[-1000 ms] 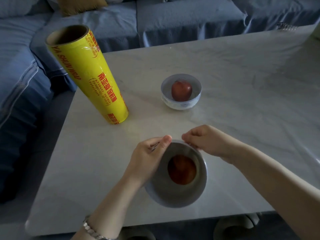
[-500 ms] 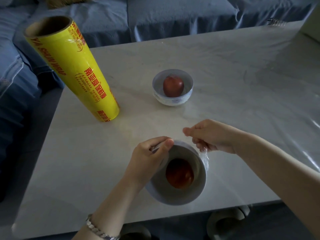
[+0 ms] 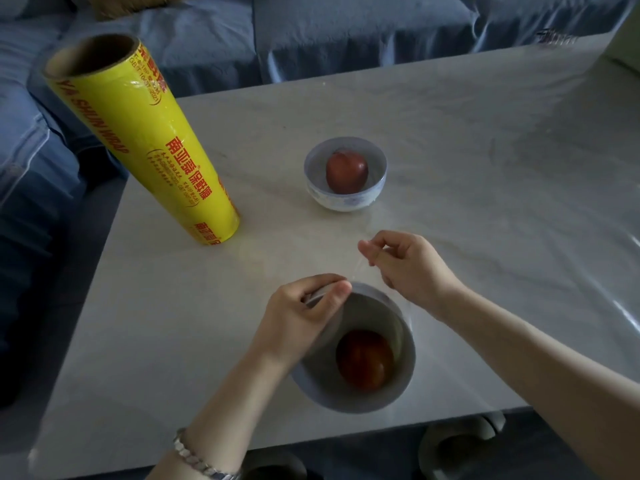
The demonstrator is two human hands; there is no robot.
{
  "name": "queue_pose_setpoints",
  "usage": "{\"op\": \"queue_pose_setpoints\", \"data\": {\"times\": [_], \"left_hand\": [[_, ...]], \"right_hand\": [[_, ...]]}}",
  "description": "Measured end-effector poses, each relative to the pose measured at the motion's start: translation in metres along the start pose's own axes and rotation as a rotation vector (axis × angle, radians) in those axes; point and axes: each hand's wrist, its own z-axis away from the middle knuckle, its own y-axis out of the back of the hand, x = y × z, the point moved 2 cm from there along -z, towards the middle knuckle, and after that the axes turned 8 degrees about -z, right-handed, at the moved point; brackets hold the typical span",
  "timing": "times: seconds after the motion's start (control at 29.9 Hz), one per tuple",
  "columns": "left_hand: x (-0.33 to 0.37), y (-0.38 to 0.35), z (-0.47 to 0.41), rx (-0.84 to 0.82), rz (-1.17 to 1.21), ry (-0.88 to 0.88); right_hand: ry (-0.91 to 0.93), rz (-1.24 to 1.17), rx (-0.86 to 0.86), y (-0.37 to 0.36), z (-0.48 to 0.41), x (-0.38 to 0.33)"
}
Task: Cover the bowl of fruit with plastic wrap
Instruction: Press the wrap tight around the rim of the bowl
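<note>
1. Head view: the left hand (image 3: 304, 313) clamps the far-left rim of the near bowl (image 3: 405, 372), its thumb and curled fingers pressing the plastic wrap (image 3: 356, 268) against it.
2. The right hand (image 3: 412, 268), just beyond the rim, pinches a loose edge of film between thumb and forefinger, raised off the bowl.
3. The film appears to be drawn over the fruit (image 3: 363, 358). The far edge looks unsealed, so tucking it down remains.
4. Beyond both sets of fingertips stands a second bowl (image 3: 346, 199). The yellow roll (image 3: 145, 140) stands well left of the left hand.
</note>
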Motion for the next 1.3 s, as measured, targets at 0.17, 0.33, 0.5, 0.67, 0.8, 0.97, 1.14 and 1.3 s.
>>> {"op": "queue_pose_setpoints", "data": {"times": [0.17,0.33,0.5,0.67,0.8,0.97,1.14,1.3], "left_hand": [[-0.003,0.004,0.006,0.034,0.028,-0.004],[-0.003,0.007,0.010,0.067,0.067,0.009],[-0.008,0.007,0.008,-0.012,0.013,-0.011],[-0.002,0.010,0.006,-0.159,0.059,-0.007],[-0.004,0.008,0.005,-0.148,0.091,0.001],[-0.007,0.007,0.006,-0.108,0.075,0.034],[-0.011,0.009,0.009,-0.076,0.026,0.031],[-0.014,0.009,0.011,-0.037,0.011,0.019]], "right_hand": [[0.005,0.039,0.083,-0.010,-0.012,0.014],[-0.041,0.130,0.031,-0.020,-0.023,0.022],[-0.041,0.247,-0.029,-0.020,-0.024,0.026],[-0.054,0.345,-0.036,-0.007,-0.030,0.025],[0.061,0.260,0.055,0.027,0.013,0.007],[0.083,0.250,-0.271,0.006,0.061,0.001],[-0.012,0.035,-0.397,-0.002,0.036,0.010],[-0.086,-0.042,-0.482,-0.004,0.030,0.014]]}}
